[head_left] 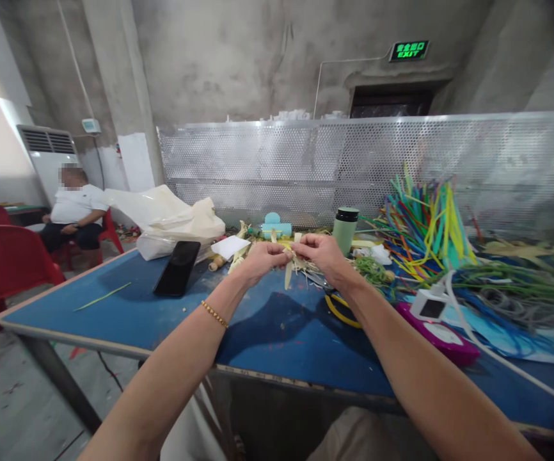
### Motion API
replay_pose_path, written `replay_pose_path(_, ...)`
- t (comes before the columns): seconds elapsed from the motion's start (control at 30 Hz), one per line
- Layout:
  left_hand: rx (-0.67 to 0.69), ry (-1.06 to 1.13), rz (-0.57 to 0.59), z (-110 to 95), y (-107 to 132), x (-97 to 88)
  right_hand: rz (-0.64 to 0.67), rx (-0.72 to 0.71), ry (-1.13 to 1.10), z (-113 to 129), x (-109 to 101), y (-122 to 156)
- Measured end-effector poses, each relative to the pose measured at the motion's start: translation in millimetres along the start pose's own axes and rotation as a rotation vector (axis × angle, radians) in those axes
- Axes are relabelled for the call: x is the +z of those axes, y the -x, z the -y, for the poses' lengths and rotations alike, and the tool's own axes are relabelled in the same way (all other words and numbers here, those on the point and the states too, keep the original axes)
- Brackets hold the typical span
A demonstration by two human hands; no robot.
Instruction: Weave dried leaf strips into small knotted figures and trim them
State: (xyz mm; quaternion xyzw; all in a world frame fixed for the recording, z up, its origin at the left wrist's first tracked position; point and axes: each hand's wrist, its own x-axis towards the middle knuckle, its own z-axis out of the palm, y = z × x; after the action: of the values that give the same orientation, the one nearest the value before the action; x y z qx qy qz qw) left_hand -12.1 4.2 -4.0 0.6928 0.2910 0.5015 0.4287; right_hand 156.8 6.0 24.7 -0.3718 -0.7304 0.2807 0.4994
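Note:
Above the blue table point(267, 346), my left hand point(263, 261) and my right hand point(322, 253) are close together, fingertips pinched on a pale, flat plant-like strip point(288, 275). One end of the strip hangs down between them; its exact material is hard to make out. A gold bead bracelet point(214, 315) circles my left wrist. Behind my hands lies a heap of dry straw-like pieces point(306, 266). Yellow loop handles point(341, 312), perhaps of scissors, lie below my right wrist.
A black phone point(177, 269) and a white plastic bag point(176, 214) lie left. Right are a green flask point(345, 230), colourful strips point(425, 224), a magenta box point(437, 336) and a white cable point(498, 358). A metal mesh screen point(267, 160) stands behind. A person point(78, 208) sits far left.

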Motion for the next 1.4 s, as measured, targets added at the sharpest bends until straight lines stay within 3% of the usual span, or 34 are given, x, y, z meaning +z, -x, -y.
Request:
replay_pose_path(0.1, -0.017, 0.075, -0.006, 1.7, -0.9, -1.8, -0.023, -0.037, 0.06, -1.3, -1.3, -1.7)
replay_pose_path(0.17, -0.04, 0.161, -0.052, 4.4, -2.9, -3.8, -0.117, -0.118, 0.184, -2.0, -4.6, -3.0)
replay_pose_path(0.23, -0.077, 0.265, -0.149, 7.3, -5.8, -6.1, -0.252, -0.278, 0.363, -2.2, -7.9, -3.8)
replay_pose_path(0.3, -0.117, 0.375, -0.248, 9.2, -8.9, -8.3, -0.307, -0.464, 0.524, -2.4, -8.8, -3.3)
replay_pose_path(0.4, -0.157, 0.508, -0.319, 9.2, -12.0, -10.4, -0.196, -0.669, 0.7, -3.6, -3.7, -0.6)
replay_pose_path(0.5, -0.169, 0.566, -0.348, 7.0, -12.1, -10.4, -0.086, -0.785, 0.863, -4.8, 3.8, 2.8)
replay_pose_path(0.7, -0.168, 0.522, -0.336, 6.0, -9.4, -7.1, -0.076, -0.908, 0.98, 0.8, 6.6, 9.1)
replay_pose_path(0.87, -0.108, 0.444, -0.312, 4.7, -7.6, -4.3, -0.094, -0.835, 0.782, -0.2, 9.9, 8.2)
replay_pose_path(1.13, -0.079, 0.357, -0.239, 0.0, -4.1, -2.8, -0.221, -0.458, 0.301, -10.5, 10.5, -2.6)
replay_pose_path(1.4, -0.023, 0.291, -0.14, 4.3, -3.8, -4.7, -0.145, -0.209, 0.087, -11.3, 8.0, -4.0)
